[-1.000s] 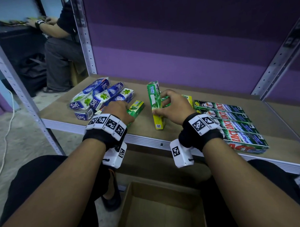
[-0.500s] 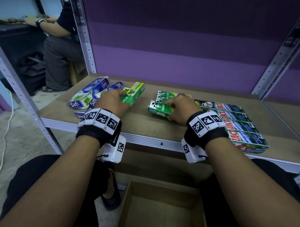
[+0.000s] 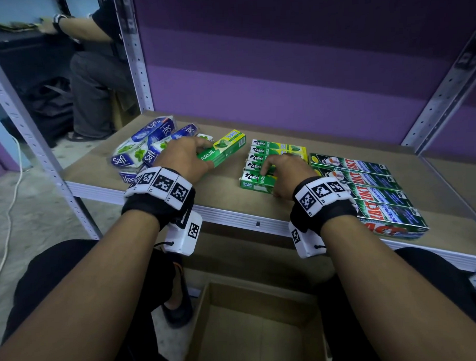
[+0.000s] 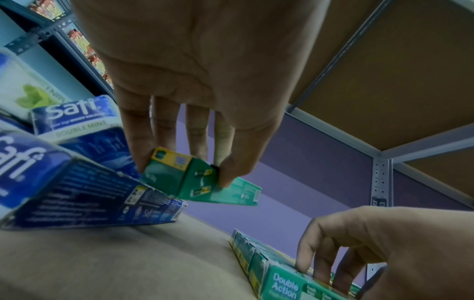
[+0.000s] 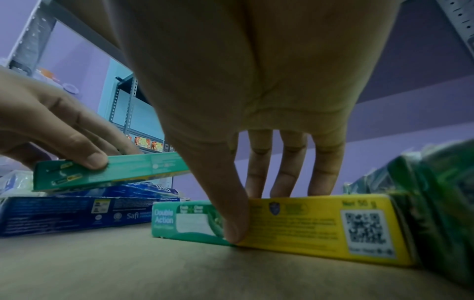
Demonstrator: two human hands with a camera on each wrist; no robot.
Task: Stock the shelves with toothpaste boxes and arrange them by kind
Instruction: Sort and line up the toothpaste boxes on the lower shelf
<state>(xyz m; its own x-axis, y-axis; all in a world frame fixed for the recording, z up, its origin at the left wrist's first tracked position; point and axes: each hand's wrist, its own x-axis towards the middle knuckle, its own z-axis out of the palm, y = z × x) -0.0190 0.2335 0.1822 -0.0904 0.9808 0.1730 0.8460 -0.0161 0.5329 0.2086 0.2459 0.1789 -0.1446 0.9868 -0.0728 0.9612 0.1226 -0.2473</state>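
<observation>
On the wooden shelf [image 3: 218,193] my left hand [image 3: 185,158] pinches one end of a green toothpaste box [image 3: 226,149] and holds it tilted above the blue Safi boxes [image 3: 139,154]. In the left wrist view the thumb and fingers [image 4: 138,154] clamp that box [image 4: 189,180] clear of the board. My right hand [image 3: 282,173] grips the nearest box [image 3: 254,183] of a flat row of green boxes [image 3: 273,152]. Its thumb [image 5: 234,227] is on that box's [image 5: 320,223] front face, with the fingers over the top.
A row of long dark-green boxes [image 3: 366,188] lies right of the green row. An open cardboard carton [image 3: 258,331] stands on the floor below the shelf edge. Metal uprights [image 3: 132,57] frame the bay. Another person [image 3: 92,64] sits at the back left.
My right hand laid its green box flat and set it at the front of the green row. My left hand lifted another green box off the Safi pile and swung it rightward.
</observation>
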